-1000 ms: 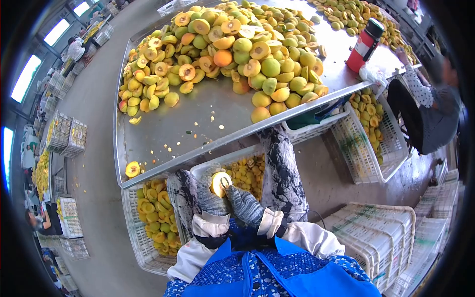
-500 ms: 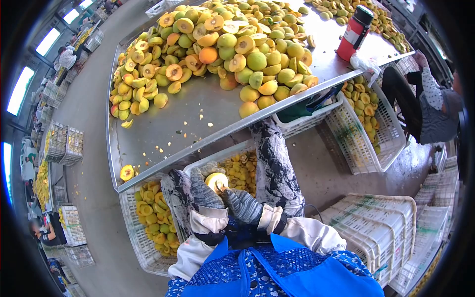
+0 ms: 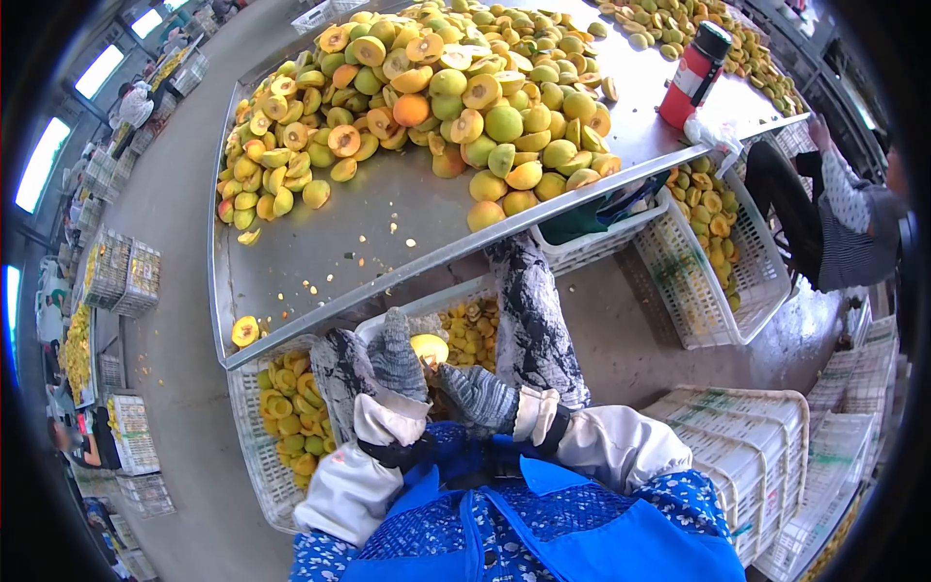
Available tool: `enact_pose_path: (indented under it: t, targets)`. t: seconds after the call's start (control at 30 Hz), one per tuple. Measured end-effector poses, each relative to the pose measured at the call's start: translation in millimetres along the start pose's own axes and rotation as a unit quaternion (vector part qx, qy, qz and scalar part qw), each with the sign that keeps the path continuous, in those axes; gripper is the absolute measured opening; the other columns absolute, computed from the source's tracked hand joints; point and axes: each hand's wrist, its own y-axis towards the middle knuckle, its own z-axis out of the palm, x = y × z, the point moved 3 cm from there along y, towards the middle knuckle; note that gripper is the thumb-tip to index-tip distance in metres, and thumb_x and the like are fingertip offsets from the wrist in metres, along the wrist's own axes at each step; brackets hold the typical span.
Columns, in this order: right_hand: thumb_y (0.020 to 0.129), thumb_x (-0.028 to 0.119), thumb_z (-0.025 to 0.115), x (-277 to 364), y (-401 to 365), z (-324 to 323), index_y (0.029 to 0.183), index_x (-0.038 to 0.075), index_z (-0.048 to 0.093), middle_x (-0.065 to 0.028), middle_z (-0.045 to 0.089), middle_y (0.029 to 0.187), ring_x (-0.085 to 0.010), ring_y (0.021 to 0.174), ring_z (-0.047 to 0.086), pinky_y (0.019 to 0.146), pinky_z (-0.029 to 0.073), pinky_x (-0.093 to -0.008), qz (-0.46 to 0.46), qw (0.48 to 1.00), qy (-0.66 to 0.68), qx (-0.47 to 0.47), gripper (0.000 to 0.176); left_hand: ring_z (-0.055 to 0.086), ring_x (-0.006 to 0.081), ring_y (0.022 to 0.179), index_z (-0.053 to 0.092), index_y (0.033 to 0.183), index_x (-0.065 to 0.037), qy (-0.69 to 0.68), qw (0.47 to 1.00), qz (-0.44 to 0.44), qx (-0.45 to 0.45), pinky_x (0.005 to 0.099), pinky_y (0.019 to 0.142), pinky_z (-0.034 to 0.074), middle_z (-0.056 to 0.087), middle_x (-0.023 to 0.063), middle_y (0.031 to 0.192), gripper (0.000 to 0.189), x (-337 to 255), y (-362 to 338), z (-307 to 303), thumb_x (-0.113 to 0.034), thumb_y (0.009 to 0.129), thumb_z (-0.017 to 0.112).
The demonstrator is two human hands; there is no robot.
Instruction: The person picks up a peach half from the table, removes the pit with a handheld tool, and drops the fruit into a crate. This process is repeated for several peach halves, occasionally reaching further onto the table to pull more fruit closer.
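Observation:
My left hand [image 3: 396,357], in a grey knit glove, is raised over a basket between my knees. Its fingers point up beside a yellow peach half [image 3: 429,348], which appears held against the palm; the thumb is hidden. My right hand [image 3: 477,396], gloved alike, is closed, its fingertips at the lower edge of the peach half. A small dark tip shows there, too little to name. Beneath my hands the white basket [image 3: 470,291] holds yellow fruit pieces [image 3: 472,335]. Ahead, a heap of halved peaches [image 3: 446,97] lies on a metal table [image 3: 388,209].
A single peach half [image 3: 245,331] lies at the table's near left corner. A red flask [image 3: 693,78] stands at the right. White crates [image 3: 732,456] and a fruit basket [image 3: 713,291] are on my right, another fruit basket [image 3: 267,466] on my left. A co-worker [image 3: 853,223] sits at right.
My left hand has turned, its fingers now straighter and pointing up. The peach half has tilted and sits slightly higher. My right hand has shifted slightly left and stays beside it.

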Motion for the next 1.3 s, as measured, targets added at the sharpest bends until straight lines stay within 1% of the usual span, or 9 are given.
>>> enact_pose_path:
  t: [0.1, 0.47, 0.57, 0.7, 0.8, 0.9, 1.0, 1.2, 1.3]
  targets:
    - [0.069, 0.006, 0.051, 38, 5, -19, 0.123, -0.009, 0.031, -0.0209, 0.054, 0.071, -0.0349, 0.060, 0.055, 0.048, 0.042, -0.0395, -0.083, 0.964, -0.244, 0.058, 0.059, 0.056, 0.0229, 0.091, 0.044, 0.112, 0.000, 0.046, 0.996, 0.055, 0.054, 0.0363, 0.089, 0.038, 0.060, 0.0103, 0.091, 0.045, -8, -5, -13, -0.032, 0.081, 0.052]
    - [0.067, 0.008, 0.052, 43, -10, -22, 0.119, -0.013, 0.035, -0.0135, 0.054, 0.072, -0.0248, 0.051, 0.052, 0.044, 0.039, -0.0330, -0.218, 0.933, -0.276, 0.076, 0.059, 0.056, 0.0234, 0.091, 0.045, 0.111, 0.000, 0.096, 0.984, 0.116, 0.095, 0.0370, 0.089, 0.038, 0.060, 0.0105, 0.091, 0.044, -15, -11, -20, -0.033, 0.081, 0.053]
    - [0.066, 0.009, 0.052, 40, -12, -13, 0.118, -0.015, 0.035, -0.0144, 0.054, 0.074, -0.0251, 0.052, 0.052, 0.043, 0.039, -0.0342, -0.080, 0.966, -0.209, 0.128, 0.060, 0.056, 0.0236, 0.091, 0.045, 0.110, 0.000, 0.097, 0.983, 0.122, 0.095, 0.0372, 0.089, 0.038, 0.060, 0.0105, 0.091, 0.044, -14, -11, -19, -0.033, 0.081, 0.053]
    - [0.068, 0.008, 0.052, 68, -2, -9, 0.120, -0.010, 0.036, -0.0156, 0.054, 0.078, -0.0265, 0.056, 0.054, 0.047, 0.042, -0.0371, -0.166, 0.967, -0.188, 0.043, 0.057, 0.056, 0.0237, 0.090, 0.045, 0.110, 0.000, 0.097, 0.983, 0.124, 0.094, 0.0375, 0.088, 0.038, 0.060, 0.0106, 0.091, 0.044, -14, -11, -19, -0.033, 0.081, 0.053]
    - [0.074, 0.007, 0.050, 72, -1, -12, 0.120, -0.005, 0.038, -0.0112, 0.054, 0.072, -0.0229, 0.056, 0.054, 0.046, 0.042, -0.0342, 0.020, 0.992, -0.065, 0.108, 0.049, 0.056, 0.0239, 0.090, 0.046, 0.110, 0.000, 0.096, 0.983, 0.123, 0.098, 0.0377, 0.088, 0.038, 0.060, 0.0106, 0.091, 0.044, -15, -15, -22, -0.033, 0.081, 0.053]
    - [0.088, 0.025, 0.047, 53, 1, -16, 0.103, 0.003, 0.053, -0.0020, 0.050, 0.056, -0.0165, 0.046, 0.049, 0.042, 0.039, -0.0288, -0.161, 0.960, -0.218, 0.066, 0.028, 0.056, 0.0240, 0.090, 0.046, 0.110, 0.000, 0.085, 0.985, 0.116, 0.094, 0.0379, 0.088, 0.038, 0.060, 0.0107, 0.091, 0.044, -17, -22, -26, -0.033, 0.081, 0.053]
    - [0.087, 0.031, 0.045, 78, 14, -15, 0.100, 0.005, 0.054, -0.0021, 0.052, 0.063, -0.0141, 0.053, 0.050, 0.046, 0.039, -0.0264, 0.255, 0.951, 0.166, 0.057, 0.030, 0.056, 0.0242, 0.090, 0.046, 0.109, -0.001, 0.057, 0.991, 0.101, 0.066, 0.0381, 0.088, 0.038, 0.060, 0.0107, 0.091, 0.044, -13, -22, -24, -0.033, 0.081, 0.053]
    - [0.086, 0.030, 0.046, 58, 9, 10, 0.101, 0.006, 0.052, -0.0011, 0.055, 0.078, -0.0107, 0.066, 0.051, 0.054, 0.039, -0.0219, 0.310, 0.857, 0.412, 0.002, 0.029, 0.056, 0.0245, 0.090, 0.047, 0.109, -0.001, -0.082, 0.995, 0.011, -0.046, 0.0385, 0.088, 0.038, 0.060, 0.0108, 0.091, 0.044, 8, 2, -11, -0.033, 0.081, 0.053]
    - [0.080, 0.018, 0.051, 65, 13, -8, 0.106, 0.004, 0.050, -0.0064, 0.057, 0.084, -0.0160, 0.068, 0.055, 0.056, 0.043, -0.0273, 0.168, 0.942, 0.275, 0.096, 0.030, 0.056, 0.0246, 0.090, 0.047, 0.109, -0.001, -0.090, 0.995, 0.010, -0.042, 0.0387, 0.088, 0.038, 0.060, 0.0108, 0.091, 0.044, 5, 1, -14, -0.034, 0.080, 0.053]
